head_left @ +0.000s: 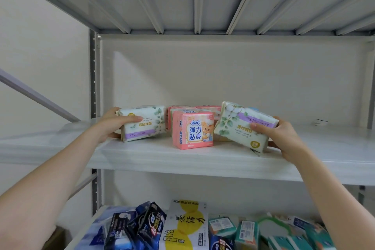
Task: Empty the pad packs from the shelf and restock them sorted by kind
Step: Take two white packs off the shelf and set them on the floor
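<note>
On the white middle shelf [154, 160] my left hand [113, 124] grips a white floral pad pack with a purple band [146, 126], standing on the shelf. My right hand [280, 136] holds a second white floral pack [237, 122], tilted and upside down, its lower corner near the shelf. Between them stands a pink pad pack with a cartoon figure [192, 130], upright at the front. More pink packs [203, 110] sit behind it, partly hidden.
The lower shelf holds dark blue packs [140, 227], a white and yellow pack [186, 225] and green packs [247, 231] in a loose pile. A grey upright post [93, 79] bounds the left side. The upper shelf's underside [203, 0] hangs overhead.
</note>
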